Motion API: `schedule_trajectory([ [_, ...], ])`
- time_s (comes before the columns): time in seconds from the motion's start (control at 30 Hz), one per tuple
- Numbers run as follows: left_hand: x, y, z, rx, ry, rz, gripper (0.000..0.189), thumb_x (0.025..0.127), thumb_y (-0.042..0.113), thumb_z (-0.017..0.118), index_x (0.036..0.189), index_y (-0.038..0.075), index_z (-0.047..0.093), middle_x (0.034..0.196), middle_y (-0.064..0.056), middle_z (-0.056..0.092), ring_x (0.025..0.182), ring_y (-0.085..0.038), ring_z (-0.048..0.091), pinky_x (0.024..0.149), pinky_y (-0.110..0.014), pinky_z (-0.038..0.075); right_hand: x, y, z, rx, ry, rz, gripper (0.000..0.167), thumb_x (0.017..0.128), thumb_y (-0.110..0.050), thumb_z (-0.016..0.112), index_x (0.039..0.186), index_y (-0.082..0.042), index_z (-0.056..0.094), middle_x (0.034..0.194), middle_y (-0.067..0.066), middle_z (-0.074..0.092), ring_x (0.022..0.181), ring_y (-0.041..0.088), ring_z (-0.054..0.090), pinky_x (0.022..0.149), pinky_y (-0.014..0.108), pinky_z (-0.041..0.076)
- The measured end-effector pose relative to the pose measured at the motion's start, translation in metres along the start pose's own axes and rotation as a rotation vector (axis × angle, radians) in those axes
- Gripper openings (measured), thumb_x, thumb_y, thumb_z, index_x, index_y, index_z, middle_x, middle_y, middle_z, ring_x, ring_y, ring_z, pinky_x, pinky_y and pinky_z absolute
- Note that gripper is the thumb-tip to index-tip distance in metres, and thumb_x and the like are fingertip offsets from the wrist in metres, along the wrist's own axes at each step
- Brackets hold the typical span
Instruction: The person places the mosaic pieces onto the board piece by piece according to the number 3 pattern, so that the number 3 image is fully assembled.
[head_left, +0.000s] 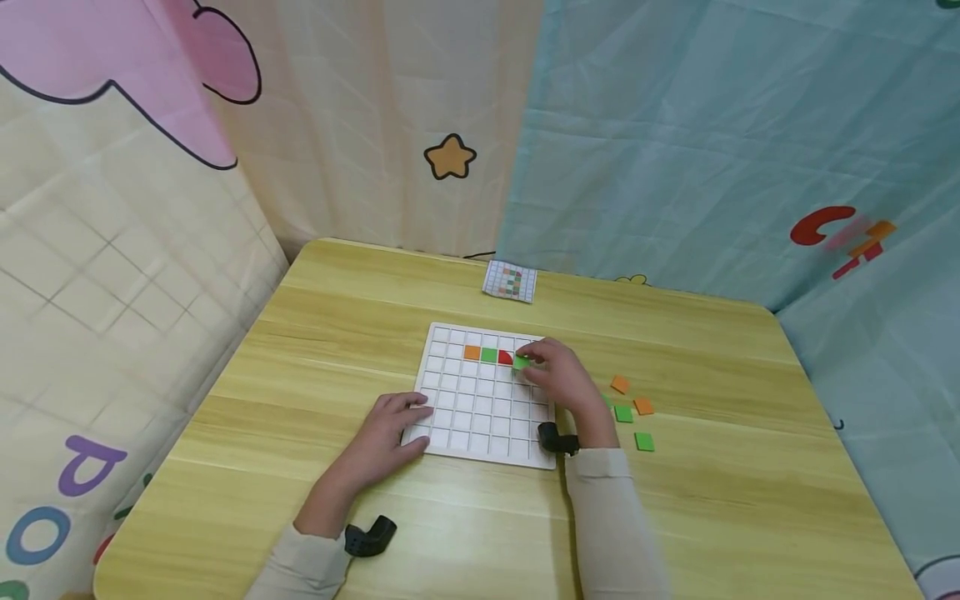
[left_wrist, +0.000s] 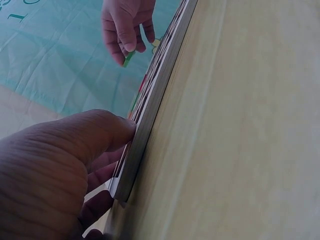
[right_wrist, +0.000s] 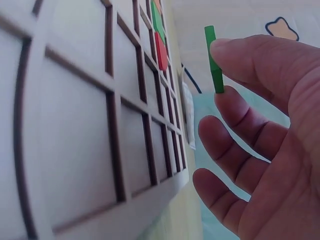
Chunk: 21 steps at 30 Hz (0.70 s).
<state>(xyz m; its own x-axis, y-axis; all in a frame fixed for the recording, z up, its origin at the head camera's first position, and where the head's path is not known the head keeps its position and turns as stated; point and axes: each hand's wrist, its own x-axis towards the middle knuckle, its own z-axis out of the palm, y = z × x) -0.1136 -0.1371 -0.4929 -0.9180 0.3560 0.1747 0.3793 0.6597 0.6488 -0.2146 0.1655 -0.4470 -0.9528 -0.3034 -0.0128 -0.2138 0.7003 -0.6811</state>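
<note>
A white grid board [head_left: 480, 417] lies on the table. In its upper part an orange tile [head_left: 472, 352], a green tile [head_left: 489, 355] and a red piece with a rounded edge [head_left: 505, 357] sit side by side. My right hand [head_left: 566, 379] pinches another green square tile [right_wrist: 214, 60] between thumb and index finger. That tile is held above the board, just right of the red piece; the right wrist view shows it edge-on, apart from the grid. My left hand [head_left: 378, 442] rests on the board's near left corner, fingers loosely extended and thumb [left_wrist: 117, 131] touching the edge.
Right of the board lie loose orange tiles [head_left: 643, 406] and green tiles [head_left: 644, 442], one partly hidden by my right arm. Behind the board, a small card [head_left: 510, 282] with a coloured grid pattern lies near the table's [head_left: 360, 287] far edge. Printed curtains stand behind.
</note>
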Motion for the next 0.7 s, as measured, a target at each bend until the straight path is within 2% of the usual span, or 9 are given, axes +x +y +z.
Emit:
schedule_trajectory([
  [0.7,0.000,0.001,-0.001,0.006,0.000,0.005,0.042,0.086,0.017,0.075,0.125,0.001,0.068,0.134,-0.010,0.056,0.126,-0.033,0.042,0.104,-0.050,0.038,0.015,-0.007,0.022,-0.070,-0.041,-0.023,0.024,0.089,-0.007,0.071,0.113,-0.007,0.074,0.108,0.008,0.063,0.097,0.024,0.056,0.090,0.042,0.047],
])
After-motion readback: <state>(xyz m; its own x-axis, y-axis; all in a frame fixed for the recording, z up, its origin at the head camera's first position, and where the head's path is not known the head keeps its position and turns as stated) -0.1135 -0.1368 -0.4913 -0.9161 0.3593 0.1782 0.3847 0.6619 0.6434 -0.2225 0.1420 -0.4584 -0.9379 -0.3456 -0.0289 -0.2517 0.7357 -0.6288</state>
